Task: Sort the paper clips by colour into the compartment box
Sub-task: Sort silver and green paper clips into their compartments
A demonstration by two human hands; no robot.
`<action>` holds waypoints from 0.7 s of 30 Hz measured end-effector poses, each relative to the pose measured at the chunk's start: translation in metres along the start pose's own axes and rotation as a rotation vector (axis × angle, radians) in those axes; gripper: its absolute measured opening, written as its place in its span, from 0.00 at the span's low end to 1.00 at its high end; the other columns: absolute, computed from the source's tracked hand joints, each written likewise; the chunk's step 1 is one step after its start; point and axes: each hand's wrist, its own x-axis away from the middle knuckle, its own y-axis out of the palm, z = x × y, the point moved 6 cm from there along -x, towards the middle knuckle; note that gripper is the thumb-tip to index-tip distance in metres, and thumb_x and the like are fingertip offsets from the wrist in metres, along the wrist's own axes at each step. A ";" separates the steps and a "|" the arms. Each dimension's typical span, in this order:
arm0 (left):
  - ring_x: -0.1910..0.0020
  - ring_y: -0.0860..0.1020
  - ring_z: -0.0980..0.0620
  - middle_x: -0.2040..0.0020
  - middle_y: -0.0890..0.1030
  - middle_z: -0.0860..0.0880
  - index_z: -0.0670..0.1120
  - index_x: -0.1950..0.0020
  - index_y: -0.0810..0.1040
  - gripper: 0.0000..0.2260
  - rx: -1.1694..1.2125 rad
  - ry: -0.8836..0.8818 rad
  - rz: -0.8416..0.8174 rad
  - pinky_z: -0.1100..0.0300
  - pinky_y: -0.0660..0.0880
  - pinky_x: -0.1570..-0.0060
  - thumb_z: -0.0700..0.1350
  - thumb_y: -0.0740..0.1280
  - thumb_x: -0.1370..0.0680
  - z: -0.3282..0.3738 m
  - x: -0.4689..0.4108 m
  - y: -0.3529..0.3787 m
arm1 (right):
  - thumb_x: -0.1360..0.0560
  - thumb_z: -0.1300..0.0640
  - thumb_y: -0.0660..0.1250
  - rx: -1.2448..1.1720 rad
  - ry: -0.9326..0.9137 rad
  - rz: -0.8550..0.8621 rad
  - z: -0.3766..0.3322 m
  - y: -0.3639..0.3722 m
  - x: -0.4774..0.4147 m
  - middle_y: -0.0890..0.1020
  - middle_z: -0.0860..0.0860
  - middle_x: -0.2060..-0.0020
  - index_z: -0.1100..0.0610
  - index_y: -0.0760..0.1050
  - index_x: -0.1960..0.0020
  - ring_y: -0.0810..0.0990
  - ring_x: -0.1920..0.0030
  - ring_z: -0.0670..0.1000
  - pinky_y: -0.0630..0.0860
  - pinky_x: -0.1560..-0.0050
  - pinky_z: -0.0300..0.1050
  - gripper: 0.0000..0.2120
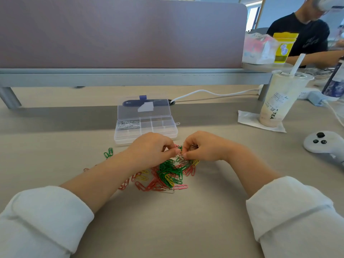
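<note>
Paper clips (pixel 168 172) near compartment box (pixel 122 137)

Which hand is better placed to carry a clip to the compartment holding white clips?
Probably the left hand: it sits in front of the compartment box, nearer its left end where the white clips lie. The right hand sits beyond the box's right end. Both pinch paper clips.
</note>
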 end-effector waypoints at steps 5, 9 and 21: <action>0.65 0.67 0.61 0.69 0.66 0.58 0.53 0.46 0.79 0.12 -0.041 0.005 0.100 0.67 0.63 0.63 0.55 0.68 0.26 -0.003 -0.001 -0.007 | 0.25 0.54 0.66 -0.012 -0.019 -0.014 -0.001 -0.001 0.002 0.72 0.43 0.71 0.49 0.73 0.63 0.68 0.70 0.42 0.64 0.67 0.35 0.08; 0.74 0.68 0.62 0.74 0.65 0.55 0.52 0.45 0.80 0.13 0.156 0.029 0.021 0.70 0.63 0.72 0.54 0.70 0.28 0.000 0.001 -0.005 | 0.22 0.52 0.62 -0.001 -0.036 -0.031 -0.001 0.001 0.001 0.71 0.43 0.68 0.48 0.69 0.62 0.68 0.68 0.40 0.64 0.66 0.35 0.10; 0.67 0.66 0.59 0.70 0.65 0.59 0.53 0.48 0.80 0.10 -0.058 0.004 0.044 0.64 0.62 0.67 0.55 0.67 0.26 -0.002 -0.002 -0.005 | 0.19 0.62 0.53 -0.257 -0.022 0.001 0.002 0.002 -0.001 0.68 0.47 0.76 0.57 0.75 0.52 0.65 0.80 0.40 0.63 0.71 0.31 0.12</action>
